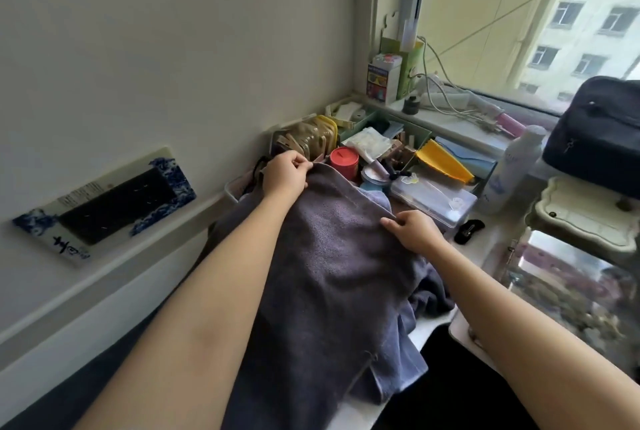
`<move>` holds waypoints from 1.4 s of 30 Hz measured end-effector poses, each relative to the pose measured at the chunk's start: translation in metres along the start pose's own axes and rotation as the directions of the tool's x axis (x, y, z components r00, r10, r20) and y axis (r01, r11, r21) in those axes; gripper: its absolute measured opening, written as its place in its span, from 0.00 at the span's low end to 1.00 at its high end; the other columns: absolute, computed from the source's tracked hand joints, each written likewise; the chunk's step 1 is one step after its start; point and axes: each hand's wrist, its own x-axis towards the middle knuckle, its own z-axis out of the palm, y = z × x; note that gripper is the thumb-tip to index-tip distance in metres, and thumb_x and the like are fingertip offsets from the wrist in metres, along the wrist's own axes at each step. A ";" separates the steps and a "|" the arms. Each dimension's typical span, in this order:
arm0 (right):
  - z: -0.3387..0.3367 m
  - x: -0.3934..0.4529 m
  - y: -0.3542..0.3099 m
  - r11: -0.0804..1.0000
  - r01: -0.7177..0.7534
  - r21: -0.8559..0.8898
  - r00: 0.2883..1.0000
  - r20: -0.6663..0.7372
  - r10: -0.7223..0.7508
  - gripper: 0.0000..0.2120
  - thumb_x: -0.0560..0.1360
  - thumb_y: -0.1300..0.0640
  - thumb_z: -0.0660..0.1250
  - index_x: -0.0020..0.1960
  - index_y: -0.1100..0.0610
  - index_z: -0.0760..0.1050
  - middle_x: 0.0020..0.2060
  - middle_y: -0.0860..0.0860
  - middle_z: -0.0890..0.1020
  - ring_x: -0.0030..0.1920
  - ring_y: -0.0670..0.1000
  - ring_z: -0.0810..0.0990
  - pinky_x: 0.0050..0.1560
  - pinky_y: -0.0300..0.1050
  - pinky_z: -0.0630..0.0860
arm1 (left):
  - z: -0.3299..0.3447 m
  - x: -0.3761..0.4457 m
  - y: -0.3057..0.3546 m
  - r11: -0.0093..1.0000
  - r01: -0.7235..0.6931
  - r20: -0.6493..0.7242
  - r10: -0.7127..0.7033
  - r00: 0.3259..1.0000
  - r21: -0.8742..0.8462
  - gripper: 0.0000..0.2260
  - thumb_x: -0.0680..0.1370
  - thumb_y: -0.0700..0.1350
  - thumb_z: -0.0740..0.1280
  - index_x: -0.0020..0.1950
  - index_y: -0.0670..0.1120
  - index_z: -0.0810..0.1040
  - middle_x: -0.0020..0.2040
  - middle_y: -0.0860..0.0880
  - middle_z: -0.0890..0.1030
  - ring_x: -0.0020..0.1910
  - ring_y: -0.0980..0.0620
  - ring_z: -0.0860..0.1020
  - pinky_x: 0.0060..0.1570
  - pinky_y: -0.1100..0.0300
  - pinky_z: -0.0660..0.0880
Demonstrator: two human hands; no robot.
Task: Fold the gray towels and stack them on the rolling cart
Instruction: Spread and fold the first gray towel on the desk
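a white surface (pixel 433 327) by a window (pixel 519 13) is crowded with a red tin (pixel 343 161) and white bottle (pixel 512 169). a gray towel (pixel 332 273) is pinched at its far edge by the left hand (pixel 284 175) and right hand (pixel 414 233).

We see big dark brush signs painted on the blue and white plaque (pixel 104 207) that leans on the wall, but we cannot read them. The white bottle (pixel 510 169) has pale letters down its side, and they are too blurry to read.
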 end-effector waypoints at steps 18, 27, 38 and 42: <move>0.077 -0.119 -0.144 0.806 0.524 0.276 0.841 -0.022 -0.540 0.21 0.76 0.50 0.65 0.28 0.53 0.63 0.22 0.46 0.65 0.25 0.43 0.66 0.30 0.37 0.62 | -0.166 -0.085 -0.090 0.974 0.078 -0.264 -0.134 0.955 -0.212 0.03 0.74 0.39 0.69 0.43 0.46 0.76 0.34 0.53 0.74 0.33 0.58 0.72 0.38 0.67 0.71; 0.210 -0.235 -0.245 0.793 0.514 0.326 0.777 0.214 -0.592 0.21 0.76 0.47 0.64 0.31 0.61 0.68 0.25 0.48 0.66 0.28 0.46 0.64 0.31 0.44 0.61 | -0.313 -0.198 -0.229 0.965 0.172 -0.284 -0.224 0.932 -0.198 0.08 0.74 0.37 0.68 0.52 0.44 0.79 0.48 0.49 0.77 0.44 0.55 0.74 0.38 0.75 0.69; 0.310 -0.375 -0.344 0.781 0.341 0.523 0.715 0.395 -0.576 0.19 0.76 0.45 0.64 0.31 0.55 0.67 0.25 0.48 0.67 0.28 0.45 0.65 0.30 0.39 0.62 | -0.450 -0.294 -0.326 0.898 0.115 -0.296 -0.258 0.920 -0.425 0.08 0.75 0.35 0.68 0.51 0.46 0.77 0.45 0.52 0.76 0.47 0.55 0.75 0.48 0.68 0.73; 0.333 -0.413 -0.382 0.722 0.195 0.664 0.598 0.504 -0.624 0.16 0.76 0.46 0.64 0.34 0.56 0.71 0.29 0.52 0.70 0.31 0.49 0.69 0.33 0.39 0.65 | -0.505 -0.329 -0.355 0.861 0.085 -0.363 -0.299 0.883 -0.502 0.09 0.75 0.33 0.66 0.51 0.45 0.77 0.44 0.52 0.76 0.43 0.59 0.75 0.44 0.71 0.73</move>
